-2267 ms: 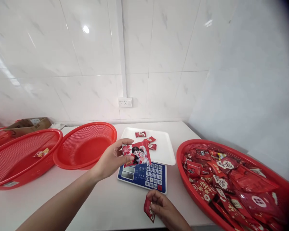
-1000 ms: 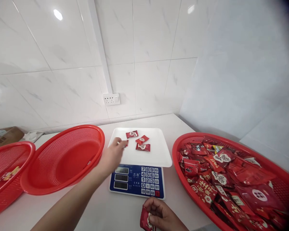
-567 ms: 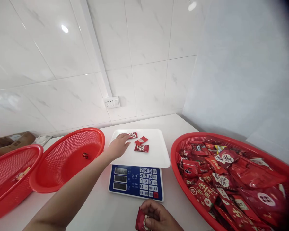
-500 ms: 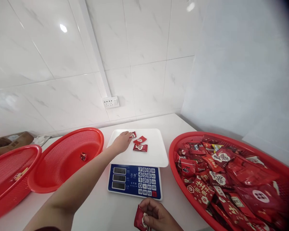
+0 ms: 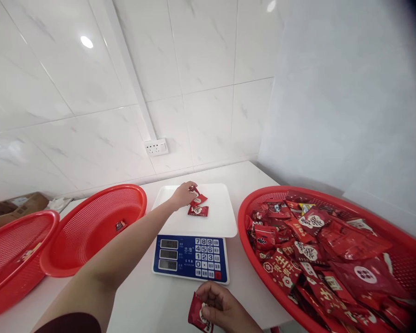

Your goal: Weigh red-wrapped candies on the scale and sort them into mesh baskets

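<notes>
My left hand (image 5: 183, 194) reaches over the white pan (image 5: 173, 224) of a digital scale, its fingers closed on a small red candy packet (image 5: 193, 190). Right beside that packet lies a second red packet (image 5: 200, 200), and a third packet (image 5: 198, 211) is just below them on the pan. In front of the scale's blue keypad (image 5: 190, 259), my right hand (image 5: 223, 305) pinches a dark red packet with a white emblem (image 5: 198, 312) between thumb and fingers. The fingertips of my left hand are partly hidden behind its packet.
A red basket (image 5: 244, 222) heaped with red packets stands at right. Left of the scale is another red basket (image 5: 138, 199) with one small wrapped piece (image 5: 120, 225) inside. Farther left are a third red basket (image 5: 52, 226) and a cardboard box (image 5: 27, 206). A wall socket (image 5: 156, 147) sits behind.
My left hand has shifted its packet toward the other packets on the pan, so they now lie closer together. My right hand keeps its packet in about the same place. The view has shifted slightly.
</notes>
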